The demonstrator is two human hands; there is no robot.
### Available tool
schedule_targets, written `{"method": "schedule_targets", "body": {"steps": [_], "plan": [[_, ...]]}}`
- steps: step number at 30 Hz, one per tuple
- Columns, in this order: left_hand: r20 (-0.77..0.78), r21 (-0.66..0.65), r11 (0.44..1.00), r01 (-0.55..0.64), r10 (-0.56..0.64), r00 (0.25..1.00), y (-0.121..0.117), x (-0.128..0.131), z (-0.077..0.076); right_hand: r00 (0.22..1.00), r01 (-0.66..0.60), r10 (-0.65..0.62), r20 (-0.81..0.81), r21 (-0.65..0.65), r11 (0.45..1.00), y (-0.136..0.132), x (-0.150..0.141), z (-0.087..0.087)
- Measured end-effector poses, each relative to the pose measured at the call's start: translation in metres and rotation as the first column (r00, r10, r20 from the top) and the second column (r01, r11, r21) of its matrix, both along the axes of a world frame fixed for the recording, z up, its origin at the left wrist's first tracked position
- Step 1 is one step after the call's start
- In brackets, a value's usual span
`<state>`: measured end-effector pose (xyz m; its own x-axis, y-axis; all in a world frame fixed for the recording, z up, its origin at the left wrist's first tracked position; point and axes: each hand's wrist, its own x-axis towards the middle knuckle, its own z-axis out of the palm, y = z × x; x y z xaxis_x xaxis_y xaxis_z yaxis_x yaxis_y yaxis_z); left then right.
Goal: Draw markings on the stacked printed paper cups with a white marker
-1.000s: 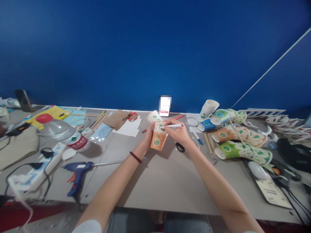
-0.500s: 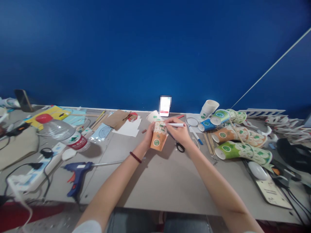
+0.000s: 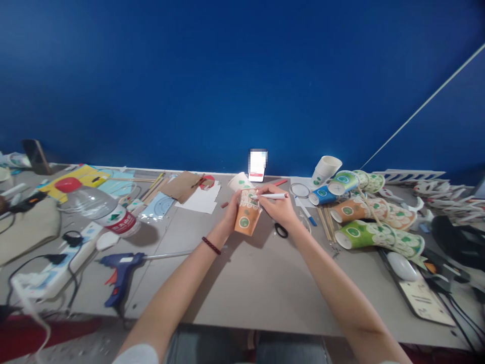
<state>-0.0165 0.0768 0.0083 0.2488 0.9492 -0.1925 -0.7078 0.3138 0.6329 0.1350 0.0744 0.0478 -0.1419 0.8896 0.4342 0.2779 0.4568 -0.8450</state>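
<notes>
My left hand is wrapped round the left side of a paper cup, orange at its lower part with a green round logo and a pale leaf pattern above. A white cup shows just beyond it; whether the two are joined I cannot tell. Between the fingers of my right hand is a white marker with a red end, its other end at the patterned part of the cup. A pair of scissors with a black handle lies under my right wrist.
A lit phone leans at the blue wall. Stacked white cups and tied cup bundles lie to the right. On the left are a glue gun, a water bottle, a power strip and brown cardboard.
The marker and my right fingers shift slightly against the cup, the marker's red end tilting a little. My left hand and the cup stay in place.
</notes>
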Motion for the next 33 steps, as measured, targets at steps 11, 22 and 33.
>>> {"method": "schedule_targets", "body": {"steps": [11, 22, 33], "plan": [[-0.011, -0.007, 1.000, -0.004, 0.004, 1.000, 0.0001, 0.0001, 0.0014, 1.000, -0.005, 0.005, 0.000, -0.025, 1.000, -0.0013, -0.0008, 0.0008], [-0.018, 0.021, 1.000, -0.015, 0.016, 1.000, 0.0009, -0.0013, -0.0013, 0.999, 0.018, -0.018, -0.046, -0.001, 1.000, 0.0034, 0.0028, -0.0003], [-0.022, 0.021, 1.000, -0.014, 0.014, 1.000, -0.0005, 0.0005, 0.0020, 0.999, 0.029, -0.029, -0.038, -0.016, 0.999, -0.0008, -0.0011, 0.0026]]}}
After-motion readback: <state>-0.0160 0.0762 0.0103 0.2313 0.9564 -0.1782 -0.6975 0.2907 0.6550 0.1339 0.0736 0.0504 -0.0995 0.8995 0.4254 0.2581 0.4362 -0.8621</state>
